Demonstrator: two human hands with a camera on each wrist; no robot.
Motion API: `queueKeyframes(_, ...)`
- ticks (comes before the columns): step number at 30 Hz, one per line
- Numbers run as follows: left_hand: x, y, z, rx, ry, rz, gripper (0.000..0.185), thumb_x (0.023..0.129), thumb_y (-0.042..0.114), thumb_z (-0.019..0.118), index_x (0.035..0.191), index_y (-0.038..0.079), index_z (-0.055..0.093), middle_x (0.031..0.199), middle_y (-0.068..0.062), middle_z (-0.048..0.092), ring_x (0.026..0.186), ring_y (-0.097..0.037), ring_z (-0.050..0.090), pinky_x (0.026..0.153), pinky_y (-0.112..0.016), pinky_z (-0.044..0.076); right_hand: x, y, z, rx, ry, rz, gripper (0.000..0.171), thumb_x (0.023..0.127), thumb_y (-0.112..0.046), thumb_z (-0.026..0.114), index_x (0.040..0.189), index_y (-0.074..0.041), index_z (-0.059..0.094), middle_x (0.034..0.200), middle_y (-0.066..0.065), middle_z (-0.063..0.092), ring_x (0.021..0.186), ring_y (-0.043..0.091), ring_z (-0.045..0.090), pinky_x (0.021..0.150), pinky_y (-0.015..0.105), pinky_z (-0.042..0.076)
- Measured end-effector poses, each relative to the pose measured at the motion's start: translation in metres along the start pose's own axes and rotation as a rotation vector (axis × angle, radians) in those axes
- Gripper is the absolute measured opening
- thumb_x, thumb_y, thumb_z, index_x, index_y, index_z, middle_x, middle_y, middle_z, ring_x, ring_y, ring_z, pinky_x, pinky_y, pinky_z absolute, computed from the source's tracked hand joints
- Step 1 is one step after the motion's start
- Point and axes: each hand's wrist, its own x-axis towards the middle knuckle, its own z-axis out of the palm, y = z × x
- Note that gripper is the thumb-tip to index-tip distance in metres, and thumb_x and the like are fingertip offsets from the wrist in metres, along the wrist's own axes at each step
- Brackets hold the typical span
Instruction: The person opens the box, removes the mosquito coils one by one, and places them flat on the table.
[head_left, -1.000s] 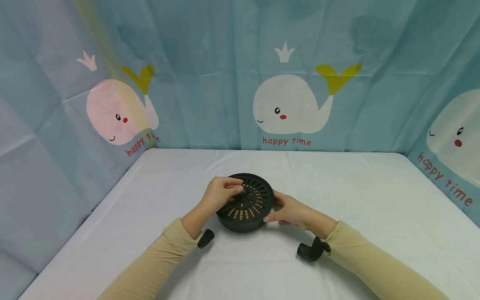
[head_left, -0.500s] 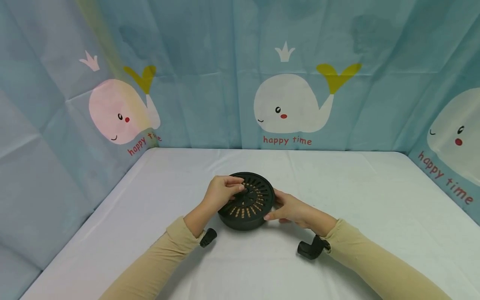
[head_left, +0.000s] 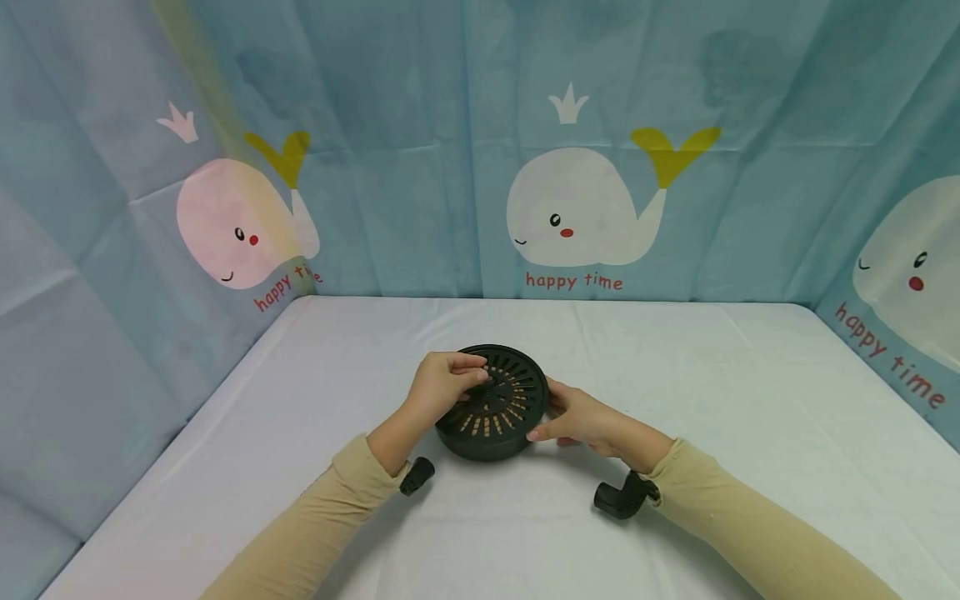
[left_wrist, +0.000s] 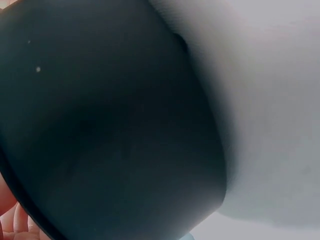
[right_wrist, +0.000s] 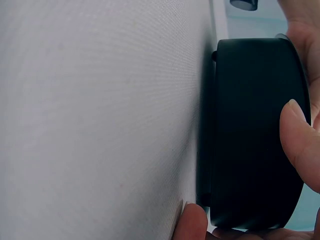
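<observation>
Black round container (head_left: 491, 417) with a slotted lid (head_left: 504, 387) sits on the white tablecloth (head_left: 712, 400), near the middle of the table and a little toward the person. Tan material shows through the radial slots of the lid (what it is cannot be told from the head view).

Above the lid, the left hand (head_left: 438, 386) has its fingers curled, and thumb and fingertips pinch the small knob (head_left: 489, 384) at the lid's centre. The right hand (head_left: 577, 419) grips the container's right side wall, its fingers wrapped along the rim and its thumb on the wall nearer the person. In the right wrist view the thumb (right_wrist: 300, 145) presses against the dark wall of the container (right_wrist: 255, 135), whose base rests on the cloth. The left wrist view is filled almost wholly by the container's dark side (left_wrist: 105, 130), too close to show detail.

Both forearms wear tan sleeves (head_left: 315, 525), each with a black wrist camera (head_left: 619, 498) strapped on. Behind the table hangs a blue curtain (head_left: 420, 133) printed with white whales (head_left: 577, 208).
</observation>
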Motion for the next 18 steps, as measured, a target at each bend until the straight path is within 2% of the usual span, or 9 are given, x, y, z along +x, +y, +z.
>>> queueKeyframes(8, -0.0013, 0.0014, 0.0003, 0.005, 0.017, -0.007, 0.026, 0.089, 0.008, 0.070, 0.113, -0.002, 0.071, 0.102, -0.012, 0.073, 0.093, -0.022, 0.070, 0.068, -0.032, 0.056, 0.0010, 0.0002, 0.0005, -0.007, 0.001, 0.002, 0.100, 0.081, -0.009, 0.080, 0.157, -0.015, 0.017, 0.156, 0.018, 0.027, 0.141, 0.034, 0.029, 0.081, 0.041, 0.047)
queueKeyframes(18, -0.0020, 0.0024, 0.0018, 0.019, 0.033, -0.005, 0.024, 0.089, 0.008, 0.070, 0.112, -0.001, 0.072, 0.100, -0.012, 0.073, 0.087, -0.021, 0.070, 0.064, -0.030, 0.055, -0.0001, -0.0009, 0.0008, 0.000, -0.002, 0.004, 0.099, 0.081, -0.009, 0.080, 0.157, -0.014, 0.016, 0.156, 0.019, 0.026, 0.142, 0.035, 0.027, 0.086, 0.045, 0.047)
